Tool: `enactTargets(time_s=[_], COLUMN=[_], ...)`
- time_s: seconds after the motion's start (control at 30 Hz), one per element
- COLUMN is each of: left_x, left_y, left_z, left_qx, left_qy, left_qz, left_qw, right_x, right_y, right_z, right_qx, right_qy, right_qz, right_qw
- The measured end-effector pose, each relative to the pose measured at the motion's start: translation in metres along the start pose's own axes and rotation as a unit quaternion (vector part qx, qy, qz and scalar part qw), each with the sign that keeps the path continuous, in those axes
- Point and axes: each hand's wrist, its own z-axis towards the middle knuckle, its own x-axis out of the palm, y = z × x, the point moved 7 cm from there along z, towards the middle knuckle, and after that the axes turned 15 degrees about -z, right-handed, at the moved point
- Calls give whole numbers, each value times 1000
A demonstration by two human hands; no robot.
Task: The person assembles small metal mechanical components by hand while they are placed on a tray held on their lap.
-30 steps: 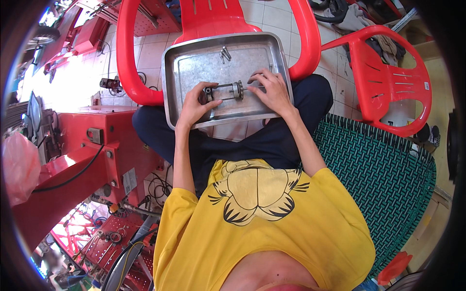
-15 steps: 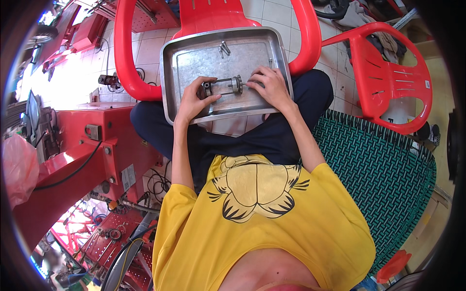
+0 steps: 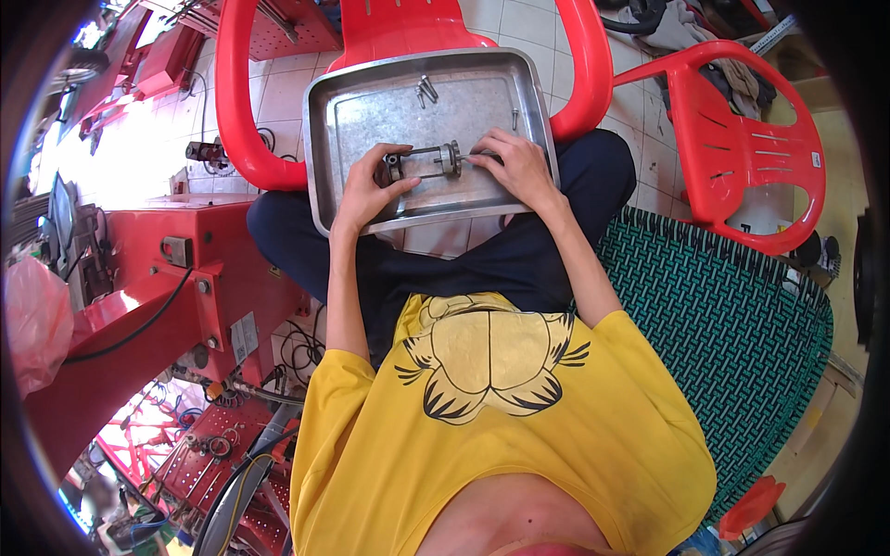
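Note:
In the head view, a metal assembly (image 3: 451, 158), with a round flanged end and long thin bars, lies sideways over the steel tray (image 3: 317, 139). My left hand (image 3: 369, 190) is closed on its left end, thumb and fingers around it. At the right end my right hand (image 3: 519, 171) has its fingers curled on a thin rod (image 3: 467, 157) that runs into the flange; the fingertips partly hide the rod. Several loose bolts (image 3: 426, 90) lie toward the back of the tray, and another small bolt (image 3: 514, 119) lies near its right side.
A red plastic chair (image 3: 584, 74) is behind and beside the tray; another red chair (image 3: 760, 148) stands right, near a green woven seat (image 3: 714, 352). Red machinery (image 3: 176, 306) with cables and a pink plastic bag (image 3: 37, 315) are at left. My legs are under the tray.
The tray, hands and assembly appear slightly higher and further left in the picture, along with much of the surroundings. Both hands keep much the same hold on the assembly and rod.

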Motion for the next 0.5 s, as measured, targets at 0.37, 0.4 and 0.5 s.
enactTargets(time_s=[0.37, 0.4, 0.5], left_x=[0, 0, 0], left_y=[0, -3, -4], left_z=[-1, 0, -2], left_qx=[39, 57, 56], left_qy=[-17, -23, -25], left_qz=[0, -7, 9], left_qw=[999, 998, 998], right_x=[3, -1, -6], right_y=[1, 2, 5], right_z=[-2, -1, -1], right_qx=[-14, -20, -32], right_qy=[0, -6, -18], right_qz=[-1, -6, -17], right_qw=[1000, 1000, 999])
